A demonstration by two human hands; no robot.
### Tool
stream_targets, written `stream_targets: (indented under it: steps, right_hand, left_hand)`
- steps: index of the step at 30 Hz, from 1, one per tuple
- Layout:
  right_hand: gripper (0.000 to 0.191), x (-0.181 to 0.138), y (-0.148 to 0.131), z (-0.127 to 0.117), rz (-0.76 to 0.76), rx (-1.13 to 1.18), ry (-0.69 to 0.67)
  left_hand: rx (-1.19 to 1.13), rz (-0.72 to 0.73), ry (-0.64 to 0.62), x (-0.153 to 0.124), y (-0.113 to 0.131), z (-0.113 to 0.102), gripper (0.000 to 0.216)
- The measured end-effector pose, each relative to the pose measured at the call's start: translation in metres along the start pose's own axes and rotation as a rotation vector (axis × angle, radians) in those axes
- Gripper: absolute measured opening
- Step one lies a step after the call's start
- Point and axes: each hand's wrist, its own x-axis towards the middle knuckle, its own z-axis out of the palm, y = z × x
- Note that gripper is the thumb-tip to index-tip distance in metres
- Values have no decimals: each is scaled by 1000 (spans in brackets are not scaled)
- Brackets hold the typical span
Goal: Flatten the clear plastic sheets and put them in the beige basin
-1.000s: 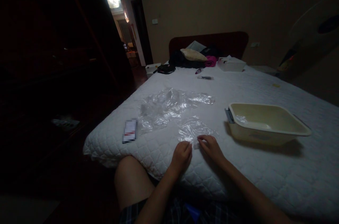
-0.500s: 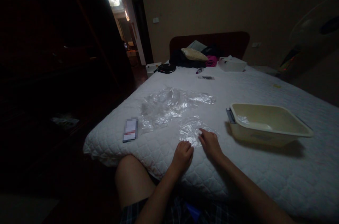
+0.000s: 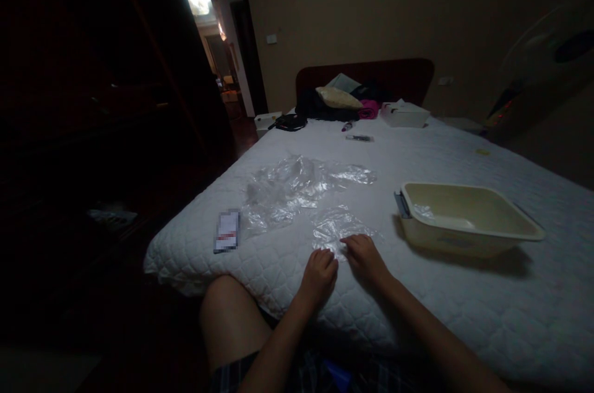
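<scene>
Viewing remotely, I note one change over the last half second: the right hand [image 3: 366, 257] has drawn back, its fingertips now nearer the left hand [image 3: 320, 270]. The small film [image 3: 336, 221] lies crumpled on the bed [image 3: 273, 263], directly ahead of both hands, and appears little altered. The right hand is half curled, fingertips over the near part of the film; I cannot tell whether it grips. The left hand is loosely bent at the near edge; its hold is likewise unclear. I judge handling to be centred on that edge. The large film [image 3: 297, 185] lies beyond, the tub [image 3: 468, 247] to the right.
</scene>
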Motion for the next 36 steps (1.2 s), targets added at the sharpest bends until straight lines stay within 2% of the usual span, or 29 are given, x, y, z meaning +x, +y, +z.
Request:
stream_targets:
  steps: [7,12,17,22,31,36]
  right_hand:
    - [22,-33,46,-38,87,-49,119]
    - [21,-62,65,-50,9,-120,58]
    - [22,-72,63,-44,-35,-192,11]
    - [24,-66,56,-38,-89,-201,30]
    - [23,-61,27,-38,-143,-29,-11]
    - [20,-47,20,-36,-91,30,27]
  left_hand:
    - [50,13,107,-6,1,7,18]
    - [68,132,81,7,10,13,19]
    - [55,144,-59,28,19,14,16]
    - [54,166,-139,31,15,11,15]
    - [49,218,-131,15,6,-3,15]
    - [62,197,-103,12,7,-4,17]
